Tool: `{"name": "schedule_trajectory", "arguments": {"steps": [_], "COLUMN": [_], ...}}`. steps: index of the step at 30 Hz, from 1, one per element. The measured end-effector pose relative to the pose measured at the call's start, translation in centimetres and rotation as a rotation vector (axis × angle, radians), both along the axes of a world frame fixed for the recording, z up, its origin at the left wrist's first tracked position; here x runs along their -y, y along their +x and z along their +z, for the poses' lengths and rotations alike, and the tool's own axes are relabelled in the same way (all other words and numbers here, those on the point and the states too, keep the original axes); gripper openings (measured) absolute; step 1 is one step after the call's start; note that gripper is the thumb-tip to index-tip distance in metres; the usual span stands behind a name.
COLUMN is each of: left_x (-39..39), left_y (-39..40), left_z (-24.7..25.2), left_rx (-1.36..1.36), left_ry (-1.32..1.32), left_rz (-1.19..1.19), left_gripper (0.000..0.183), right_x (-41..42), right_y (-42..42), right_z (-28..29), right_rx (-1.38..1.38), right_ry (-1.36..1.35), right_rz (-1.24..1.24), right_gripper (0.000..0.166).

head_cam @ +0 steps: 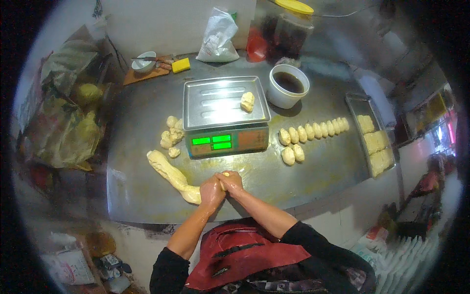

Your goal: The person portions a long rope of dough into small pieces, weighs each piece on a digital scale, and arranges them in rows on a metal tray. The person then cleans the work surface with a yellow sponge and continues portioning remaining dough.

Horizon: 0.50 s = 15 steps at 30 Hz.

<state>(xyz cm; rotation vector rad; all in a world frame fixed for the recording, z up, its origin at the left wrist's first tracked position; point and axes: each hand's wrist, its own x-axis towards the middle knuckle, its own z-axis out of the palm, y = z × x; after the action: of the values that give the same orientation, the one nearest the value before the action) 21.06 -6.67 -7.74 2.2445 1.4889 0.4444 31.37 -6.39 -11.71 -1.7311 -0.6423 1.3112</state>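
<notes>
A long rope of pale dough [170,176] lies on the metal table, and its near end runs into my left hand [213,192], which is closed around it. Touching that hand, my right hand [231,182] grips a bit of the dough that shows between the fingers. Beyond them stands a digital scale [227,141] with lit green displays and a steel tray [194,110]; one dough lump [248,101] sits on the tray. Several rough dough pieces [172,132] are gathered left of the scale. On its right, smooth dough balls [310,131] form a row, with two more [288,156] nearer me.
Behind the scale's right side is a white bucket of dark liquid [289,82]. A metal tray of dough blocks [374,141] lies at the far right. At the back are a white sack [219,36], a yellow sponge [181,65] and a bowl [144,64] on a board.
</notes>
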Motion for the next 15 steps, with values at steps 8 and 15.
{"name": "schedule_trajectory", "arguments": {"steps": [8, 15], "left_x": [-2.1, -6.6], "left_y": [4.6, -0.2], "left_z": [-1.5, -7.1], "left_rx": [-0.301, -0.089], "left_ry": [0.09, 0.035], "left_rz": [0.009, 0.202], "left_gripper": [0.011, 0.014], "right_x": [-2.2, -3.2], "right_y": [3.5, 3.9], "right_z": [-0.4, 11.7], "right_rx": [0.322, -0.037], "right_ry": [-0.06, 0.237], "right_rz": [-0.134, 0.416], "right_gripper": [0.022, 0.04]}}
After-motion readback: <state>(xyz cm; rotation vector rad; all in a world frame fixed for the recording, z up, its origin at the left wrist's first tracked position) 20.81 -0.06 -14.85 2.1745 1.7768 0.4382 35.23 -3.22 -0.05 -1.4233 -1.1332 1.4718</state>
